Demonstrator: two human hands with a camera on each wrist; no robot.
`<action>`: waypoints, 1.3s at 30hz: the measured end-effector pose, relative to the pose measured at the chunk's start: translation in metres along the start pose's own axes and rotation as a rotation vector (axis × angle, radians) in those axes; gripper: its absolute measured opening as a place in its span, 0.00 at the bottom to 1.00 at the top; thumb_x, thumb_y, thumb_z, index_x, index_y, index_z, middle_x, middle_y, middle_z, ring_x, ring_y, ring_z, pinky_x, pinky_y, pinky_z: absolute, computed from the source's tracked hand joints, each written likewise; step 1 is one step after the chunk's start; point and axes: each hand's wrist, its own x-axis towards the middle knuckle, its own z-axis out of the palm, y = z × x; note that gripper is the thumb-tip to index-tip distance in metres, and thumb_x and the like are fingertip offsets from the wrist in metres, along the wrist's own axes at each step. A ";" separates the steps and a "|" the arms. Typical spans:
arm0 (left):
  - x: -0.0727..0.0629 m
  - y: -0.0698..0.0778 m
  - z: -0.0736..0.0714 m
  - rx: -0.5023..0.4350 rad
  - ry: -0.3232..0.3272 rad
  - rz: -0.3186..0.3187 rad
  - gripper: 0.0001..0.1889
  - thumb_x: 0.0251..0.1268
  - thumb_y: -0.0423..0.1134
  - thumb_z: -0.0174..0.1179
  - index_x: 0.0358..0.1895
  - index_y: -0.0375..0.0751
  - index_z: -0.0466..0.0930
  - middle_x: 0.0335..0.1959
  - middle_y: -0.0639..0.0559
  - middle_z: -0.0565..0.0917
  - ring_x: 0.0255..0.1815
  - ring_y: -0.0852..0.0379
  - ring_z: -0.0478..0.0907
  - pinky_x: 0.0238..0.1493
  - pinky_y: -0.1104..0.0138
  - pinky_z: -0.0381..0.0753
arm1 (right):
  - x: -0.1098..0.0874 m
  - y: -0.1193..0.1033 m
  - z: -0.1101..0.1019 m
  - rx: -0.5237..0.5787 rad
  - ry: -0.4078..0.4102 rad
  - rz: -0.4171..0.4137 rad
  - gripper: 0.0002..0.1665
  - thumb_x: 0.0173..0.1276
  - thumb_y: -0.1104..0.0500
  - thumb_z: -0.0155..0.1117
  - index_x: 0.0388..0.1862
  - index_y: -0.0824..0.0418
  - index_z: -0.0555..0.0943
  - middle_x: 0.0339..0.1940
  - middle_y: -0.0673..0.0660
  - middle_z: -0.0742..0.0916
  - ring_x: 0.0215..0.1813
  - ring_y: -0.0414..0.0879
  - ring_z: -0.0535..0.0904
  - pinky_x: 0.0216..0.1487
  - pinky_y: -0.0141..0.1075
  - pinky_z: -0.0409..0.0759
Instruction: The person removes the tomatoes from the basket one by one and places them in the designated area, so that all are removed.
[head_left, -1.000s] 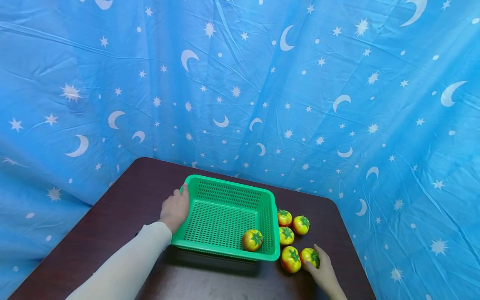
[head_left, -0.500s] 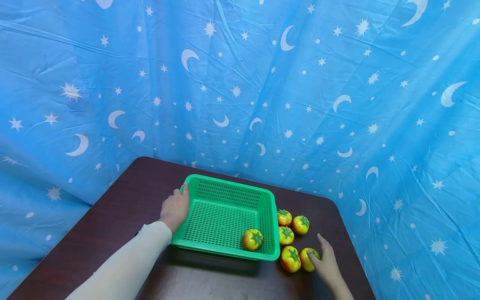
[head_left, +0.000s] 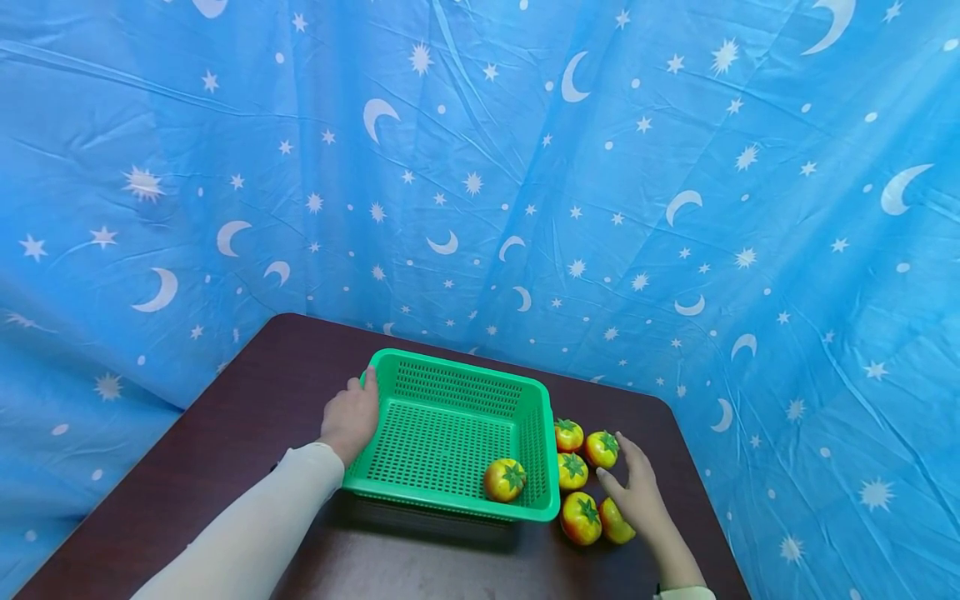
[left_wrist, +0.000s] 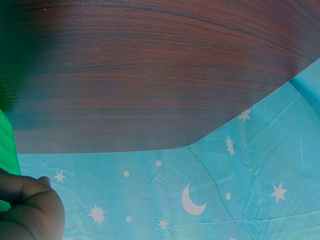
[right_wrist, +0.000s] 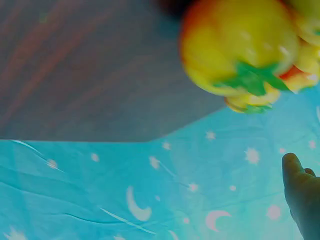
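A green plastic basket point(head_left: 442, 433) with slotted walls stands on the table, one yellow-red tomato point(head_left: 505, 480) inside at its near right corner. My left hand point(head_left: 351, 417) grips the basket's left rim; in the left wrist view, that hand point(left_wrist: 32, 210) shows at the lower left beside a sliver of green wall. To the right of the basket lie several more tomatoes with green leafy tops. My right hand point(head_left: 637, 492) hovers over them, thumb and fingers spread, nearest to the back right tomato point(head_left: 602, 449). It partly covers the front right tomato point(head_left: 617, 522).
The dark brown wooden table point(head_left: 262, 417) has rounded far corners. A blue curtain point(head_left: 480, 208) with white moons and stars hangs close behind the table and along both sides.
My right hand has let go of the front right tomato, which stays in place, and moved away from me toward the back right tomato. The left hand and basket have stayed still.
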 end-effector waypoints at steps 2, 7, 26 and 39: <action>0.000 0.000 0.000 -0.003 -0.002 -0.002 0.33 0.76 0.26 0.45 0.80 0.31 0.46 0.49 0.30 0.75 0.24 0.50 0.72 0.23 0.58 0.77 | 0.003 -0.007 -0.002 -0.003 0.004 -0.033 0.44 0.75 0.56 0.59 0.82 0.60 0.50 0.81 0.68 0.57 0.80 0.68 0.51 0.75 0.68 0.55; 0.001 0.000 -0.001 -0.003 -0.003 -0.005 0.32 0.76 0.26 0.44 0.80 0.31 0.47 0.49 0.30 0.75 0.25 0.49 0.73 0.24 0.57 0.78 | 0.014 -0.026 -0.004 0.001 -0.006 -0.103 0.43 0.76 0.53 0.59 0.82 0.57 0.51 0.81 0.66 0.57 0.81 0.67 0.50 0.74 0.70 0.56; 0.002 0.001 -0.001 -0.001 -0.021 -0.012 0.31 0.77 0.26 0.41 0.80 0.31 0.46 0.51 0.28 0.74 0.29 0.46 0.77 0.28 0.55 0.80 | 0.037 -0.092 0.001 0.003 -0.056 -0.308 0.43 0.74 0.52 0.62 0.81 0.57 0.55 0.81 0.65 0.60 0.81 0.67 0.49 0.73 0.70 0.56; 0.002 0.001 -0.001 0.005 0.001 -0.005 0.31 0.77 0.27 0.42 0.79 0.30 0.47 0.49 0.29 0.75 0.29 0.46 0.77 0.29 0.54 0.81 | 0.051 -0.118 0.019 -0.051 -0.123 -0.364 0.43 0.73 0.51 0.63 0.81 0.53 0.57 0.82 0.61 0.61 0.82 0.64 0.51 0.75 0.67 0.58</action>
